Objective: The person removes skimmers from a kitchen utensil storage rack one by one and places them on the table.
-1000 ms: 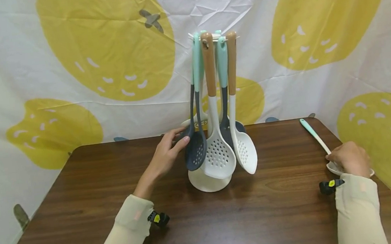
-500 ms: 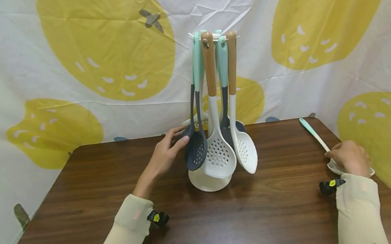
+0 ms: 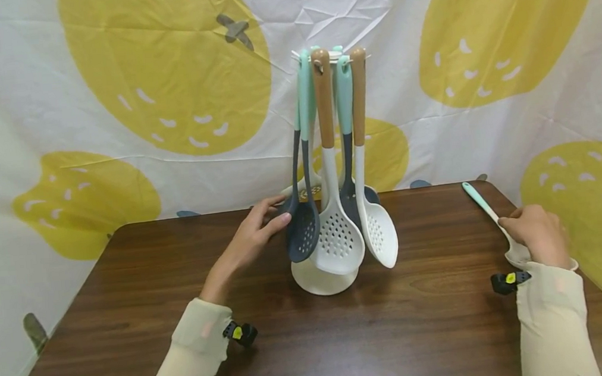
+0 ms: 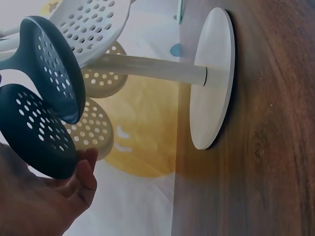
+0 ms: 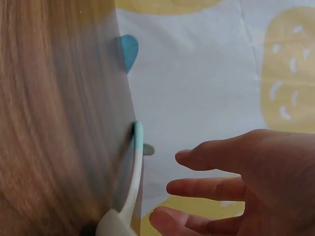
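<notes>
The rack (image 3: 322,284) stands upright near the middle of the table (image 3: 378,336), toward its far edge. Its round base is wide and flat, and this is probably why the tall load does not tip. Several tools (image 3: 324,108) hang from its top, handles upward and heads downward, so that the heads do not reach the table.

The left hand (image 3: 253,231) holds a dark spoon (image 4: 37,135) at the left side of the rack. This grip is clamped on the edge of the head. I think the hold serves against swinging, because the rack already carries the upper end. Another dark spoon (image 4: 54,73) hangs just beside it.

On the right of the table lies the loose spoon (image 3: 478,198), its mint handle pointing to the far edge and its head near. The right hand (image 3: 538,236) is above it. This grip is apart: thumb and fingers are spread, with the handle beside them, not between. The hand hides part of the head, so I cannot tell if they touch there.
</notes>
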`<state>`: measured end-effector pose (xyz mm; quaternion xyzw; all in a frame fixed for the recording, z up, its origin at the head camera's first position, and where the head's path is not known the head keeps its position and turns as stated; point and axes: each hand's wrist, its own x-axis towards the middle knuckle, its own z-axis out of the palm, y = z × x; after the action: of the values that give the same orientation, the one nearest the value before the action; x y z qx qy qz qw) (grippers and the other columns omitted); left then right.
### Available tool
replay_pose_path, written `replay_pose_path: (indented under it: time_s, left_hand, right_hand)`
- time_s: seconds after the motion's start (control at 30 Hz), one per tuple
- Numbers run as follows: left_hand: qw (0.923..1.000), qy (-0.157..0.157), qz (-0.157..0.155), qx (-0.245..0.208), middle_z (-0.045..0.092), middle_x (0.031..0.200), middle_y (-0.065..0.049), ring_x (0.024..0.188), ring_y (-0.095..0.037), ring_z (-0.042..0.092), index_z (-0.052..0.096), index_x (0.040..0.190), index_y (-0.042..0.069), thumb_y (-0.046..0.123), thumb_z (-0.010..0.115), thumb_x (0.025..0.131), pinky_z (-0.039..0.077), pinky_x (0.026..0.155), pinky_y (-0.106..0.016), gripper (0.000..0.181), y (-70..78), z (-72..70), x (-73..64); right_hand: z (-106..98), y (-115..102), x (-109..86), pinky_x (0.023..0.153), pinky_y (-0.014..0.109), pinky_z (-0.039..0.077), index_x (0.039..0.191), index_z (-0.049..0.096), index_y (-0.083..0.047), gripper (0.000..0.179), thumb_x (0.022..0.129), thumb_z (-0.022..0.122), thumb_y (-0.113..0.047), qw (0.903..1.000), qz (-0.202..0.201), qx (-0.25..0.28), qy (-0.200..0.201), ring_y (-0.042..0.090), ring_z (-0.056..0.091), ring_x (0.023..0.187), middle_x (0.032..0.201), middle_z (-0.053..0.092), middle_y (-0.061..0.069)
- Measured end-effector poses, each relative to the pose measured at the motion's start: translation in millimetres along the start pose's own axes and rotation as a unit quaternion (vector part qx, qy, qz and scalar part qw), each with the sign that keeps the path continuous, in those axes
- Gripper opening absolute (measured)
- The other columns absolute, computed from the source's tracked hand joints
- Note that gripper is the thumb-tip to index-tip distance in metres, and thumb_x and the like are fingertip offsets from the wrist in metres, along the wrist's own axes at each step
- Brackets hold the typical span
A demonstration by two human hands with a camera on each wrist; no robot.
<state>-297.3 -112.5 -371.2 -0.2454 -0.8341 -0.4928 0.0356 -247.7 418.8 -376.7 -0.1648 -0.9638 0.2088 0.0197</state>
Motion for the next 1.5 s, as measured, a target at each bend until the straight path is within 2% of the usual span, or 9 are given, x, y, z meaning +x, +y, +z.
replay_pose_path:
  time_s: [0.27,0.47,0.63,0.8,0.87,1.03,1.23,1.37,1.5]
  left_hand:
    - [0.9987,-0.045,0.008,-0.019,0.054,0.136,-0.025,0.107,-0.031,0.061,0.044,0.155,0.007,0.036,0.056,0.102,0.049,0.082,-0.035,0.062,-1.1,-9.0,-2.1]
    - [0.9960,-0.078,0.030,-0.031,0.056,0.107,-0.019,0.081,-0.026,0.052,0.043,0.155,0.009,0.034,0.052,0.103,0.045,0.070,-0.038,0.059,-1.7,-15.8,-2.4]
    - [0.9944,-0.090,0.038,-0.041,0.056,0.097,-0.020,0.075,-0.031,0.055,0.046,0.147,0.004,0.030,0.053,0.103,0.046,0.065,-0.032,0.052,1.5,-19.7,-4.7]
    - [0.9974,-0.061,0.035,-0.017,0.056,0.122,-0.025,0.083,-0.023,0.061,0.051,0.144,0.004,0.032,0.055,0.102,0.054,0.073,-0.035,0.051,5.7,-21.4,-8.5]
    - [0.9984,-0.046,0.033,-0.003,0.056,0.133,-0.023,0.090,-0.023,0.063,0.053,0.145,0.007,0.034,0.056,0.101,0.055,0.079,-0.037,0.052,5.7,-21.4,-9.7]
    - [0.9985,-0.003,0.053,0.016,0.063,0.136,-0.019,0.109,-0.033,0.065,0.056,0.144,0.011,0.033,0.056,0.098,0.052,0.085,-0.040,0.051,2.8,-18.8,-9.4]
    - [0.9976,0.025,0.061,0.019,0.063,0.134,-0.021,0.120,-0.036,0.061,0.058,0.142,0.010,0.036,0.056,0.095,0.049,0.095,-0.046,0.053,0.2,-14.8,-8.7]
    - [0.9982,0.025,0.053,0.012,0.063,0.134,-0.021,0.111,-0.034,0.065,0.058,0.142,0.012,0.036,0.056,0.094,0.051,0.089,-0.043,0.054,0.8,-13.8,-8.4]
    - [0.9992,0.020,0.035,-0.005,0.064,0.132,-0.019,0.085,-0.027,0.063,0.058,0.141,0.015,0.037,0.055,0.095,0.049,0.067,-0.036,0.051,2.7,-13.8,-8.6]
  right_hand:
    - [-1,-18,-3.9,0.073,0.055,0.046,0.130,0.065,0.004,0.054,0.101,0.048,-0.039,0.9981,-0.014,0.021,0.055,0.060,0.055,0.111,0.135,0.056,0.039]
    - [-7,-38,-8.3,0.068,0.048,0.044,0.127,0.066,0.003,0.053,0.101,0.046,-0.038,0.9927,-0.033,0.058,0.100,0.056,0.057,0.108,0.130,0.062,0.035]
    - [-16,-50,-12.7,0.067,0.047,0.046,0.128,0.066,0.002,0.051,0.101,0.046,-0.037,0.9896,-0.057,0.066,0.114,0.056,0.058,0.106,0.126,0.065,0.034]
    - [-21,-67,-18.0,0.064,0.036,0.048,0.133,0.064,-0.001,0.053,0.102,0.046,-0.040,0.9862,-0.087,0.094,0.105,0.045,0.067,0.099,0.121,0.070,0.031]
    - [-21,-77,-20.2,0.067,0.040,0.050,0.135,0.063,-0.001,0.052,0.103,0.047,-0.040,0.9839,-0.103,0.103,0.103,0.044,0.068,0.098,0.118,0.071,0.030]
    - [-17,-96,-23.6,0.075,0.051,0.052,0.134,0.063,-0.002,0.047,0.104,0.049,-0.036,0.9777,-0.143,0.106,0.111,0.043,0.069,0.095,0.111,0.074,0.028]
    - [-5,-121,-30.1,0.063,0.033,0.046,0.124,0.069,-0.004,0.037,0.102,0.054,-0.030,0.9661,-0.199,0.105,0.128,0.036,0.072,0.080,0.108,0.076,0.027]
    - [3,-144,-39.3,0.072,0.035,0.049,0.120,0.072,-0.008,0.031,0.103,0.058,-0.029,0.9454,-0.264,0.145,0.125,0.032,0.075,0.085,0.102,0.078,0.019]
    - [9,-165,-47.7,0.086,0.047,0.056,0.129,0.067,-0.010,0.036,0.104,0.060,-0.036,0.9281,-0.316,0.186,0.068,0.037,0.074,0.103,0.113,0.076,0.018]
